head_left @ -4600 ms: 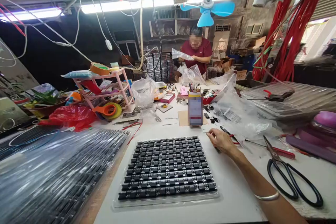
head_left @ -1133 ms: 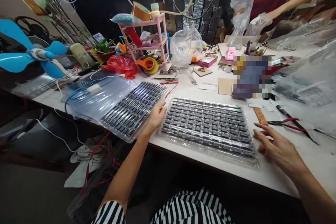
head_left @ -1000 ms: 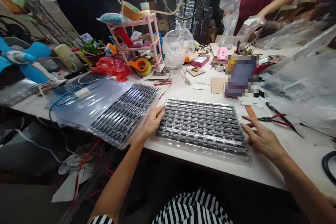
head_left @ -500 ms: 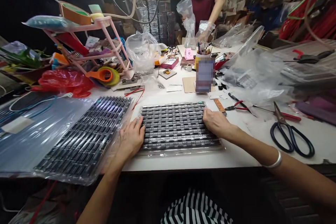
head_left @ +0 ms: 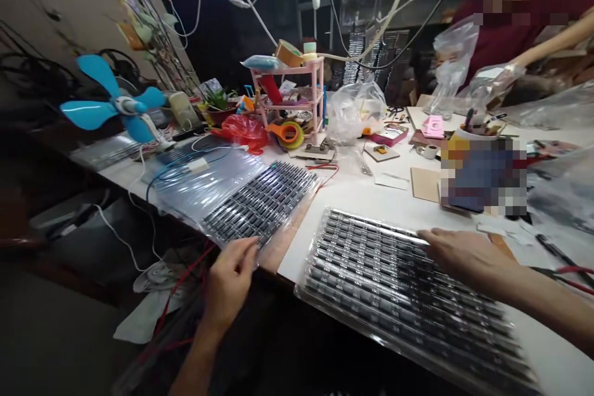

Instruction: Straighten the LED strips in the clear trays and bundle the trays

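A clear plastic tray filled with rows of black parts lies on the white table, its near edge at the table's front. My right hand rests at its far edge, fingers bent together over it; what they pinch is hidden. Left of it lies a similar pack of black parts in clear plastic. At this pack's near corner is my left hand, thumb and forefinger closed on the plastic edge. Clear plastic sheets lie beyond the pack.
A blue fan stands far left. Behind the packs are a pink rack, a red bag and tape rolls. Cables hang overhead. Across the table, a person in dark red handles clear bags. A cup of tools stands right.
The view has turned left. My left hand has moved from the middle tray to the left pack's near corner. My right hand stays by the middle tray, which now sits at an angle in view.
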`<state>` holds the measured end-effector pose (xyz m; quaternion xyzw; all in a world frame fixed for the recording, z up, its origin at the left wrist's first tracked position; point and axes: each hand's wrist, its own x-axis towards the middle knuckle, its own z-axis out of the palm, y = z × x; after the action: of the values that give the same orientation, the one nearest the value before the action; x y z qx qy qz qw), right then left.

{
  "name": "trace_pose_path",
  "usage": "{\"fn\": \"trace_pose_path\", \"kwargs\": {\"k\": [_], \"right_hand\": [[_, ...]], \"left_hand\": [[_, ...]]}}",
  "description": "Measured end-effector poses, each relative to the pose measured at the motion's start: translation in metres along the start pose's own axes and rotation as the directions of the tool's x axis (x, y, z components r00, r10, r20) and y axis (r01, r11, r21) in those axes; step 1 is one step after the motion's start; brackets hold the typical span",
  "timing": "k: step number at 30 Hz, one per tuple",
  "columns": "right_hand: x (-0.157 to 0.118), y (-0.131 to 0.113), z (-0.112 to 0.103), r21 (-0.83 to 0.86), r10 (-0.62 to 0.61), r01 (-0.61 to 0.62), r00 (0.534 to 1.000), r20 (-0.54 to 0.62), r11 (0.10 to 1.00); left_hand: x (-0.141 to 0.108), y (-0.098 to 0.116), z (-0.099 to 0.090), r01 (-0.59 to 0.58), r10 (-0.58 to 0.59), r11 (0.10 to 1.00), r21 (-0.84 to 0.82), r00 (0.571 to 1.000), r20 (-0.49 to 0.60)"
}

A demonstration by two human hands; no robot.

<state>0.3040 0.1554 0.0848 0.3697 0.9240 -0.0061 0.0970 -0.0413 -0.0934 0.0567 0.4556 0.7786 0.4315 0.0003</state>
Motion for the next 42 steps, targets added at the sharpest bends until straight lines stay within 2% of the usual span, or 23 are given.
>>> {"fn": "trace_pose_path", "kwargs": {"k": [1, 2, 3, 5, 7, 9, 11, 13, 17, 21, 23, 26, 29, 32, 34, 37, 42], "right_hand": [[0.018, -0.014, -0.009, 0.002, -0.076, 0.076, 0.997, 0.027, 0.997], [0.038, -0.029, -0.017, 0.020, -0.120, 0.120, 0.992, 0.033, 0.993], [0.059, -0.044, -0.023, 0.048, -0.159, 0.157, 0.987, 0.028, 0.986], [0.103, -0.074, -0.028, 0.089, -0.194, 0.196, 0.980, -0.037, 0.977], [0.146, -0.102, -0.027, 0.112, -0.195, 0.206, 0.975, -0.107, 0.972], [0.182, -0.128, -0.026, 0.145, -0.168, 0.192, 0.972, -0.164, 0.971], [0.207, -0.149, -0.025, 0.184, -0.123, 0.158, 0.974, -0.189, 0.970], [0.221, -0.161, -0.025, 0.225, -0.069, 0.111, 0.980, -0.185, 0.968], [0.218, -0.161, -0.021, 0.283, -0.017, 0.065, 0.985, -0.171, 0.957], [0.203, -0.151, -0.014, 0.360, -0.042, 0.089, 0.990, -0.134, 0.929], [0.203, -0.151, -0.011, 0.412, -0.007, 0.058, 0.992, -0.123, 0.909], [0.214, -0.155, -0.010, 0.484, 0.065, -0.021, 0.995, -0.075, 0.875], [0.223, -0.155, -0.011, 0.538, 0.065, -0.052, 0.998, -0.006, 0.841], [0.221, -0.154, -0.010, 0.579, 0.025, -0.037, 0.999, 0.028, 0.814], [0.216, -0.157, -0.008, 0.604, -0.007, -0.013, 1.000, 0.030, 0.797], [0.210, -0.173, -0.005, 0.637, -0.048, 0.028, 0.999, 0.015, 0.770], [0.208, -0.196, -0.004, 0.737, -0.041, 0.030, 0.999, -0.003, 0.675]], "left_hand": [[-0.002, -0.015, -0.011, 0.109, -0.107, 0.994, 0.018, 0.990, -0.091], [-0.003, -0.029, -0.020, 0.225, -0.223, 0.974, 0.000, 0.965, -0.138], [-0.004, -0.041, -0.025, 0.330, -0.333, 0.943, -0.045, 0.932, -0.144], [-0.005, -0.056, -0.029, 0.472, -0.488, 0.867, -0.160, 0.869, -0.081], [-0.003, -0.059, -0.024, 0.529, -0.549, 0.811, -0.249, 0.835, -0.013], [0.000, -0.055, -0.015, 0.539, -0.560, 0.792, -0.286, 0.828, 0.012], [0.003, -0.050, -0.006, 0.533, -0.558, 0.795, -0.290, 0.830, -0.004], [0.004, -0.049, -0.002, 0.522, -0.556, 0.802, -0.290, 0.830, -0.044], [0.000, -0.063, -0.014, 0.543, -0.601, 0.769, -0.338, 0.794, -0.092], [-0.003, -0.074, -0.037, 0.591, -0.715, 0.574, -0.567, 0.699, 0.004], [-0.002, -0.070, -0.043, 0.599, -0.738, 0.486, -0.636, 0.671, 0.068], [-0.001, -0.060, -0.042, 0.576, -0.756, 0.415, -0.704, 0.649, 0.086], [-0.003, -0.052, -0.041, 0.561, -0.769, 0.349, -0.750, 0.630, 0.113], [-0.013, -0.050, -0.046, 0.564, -0.771, 0.304, -0.768, 0.619, 0.150], [-0.022, -0.052, -0.053, 0.549, -0.795, 0.281, -0.788, 0.593, 0.129], [-0.035, -0.058, -0.066, 0.518, -0.840, 0.267, -0.813, 0.538, 0.067], [-0.046, -0.067, -0.076, 0.469, -0.868, 0.253, -0.846, 0.496, 0.016]]}}
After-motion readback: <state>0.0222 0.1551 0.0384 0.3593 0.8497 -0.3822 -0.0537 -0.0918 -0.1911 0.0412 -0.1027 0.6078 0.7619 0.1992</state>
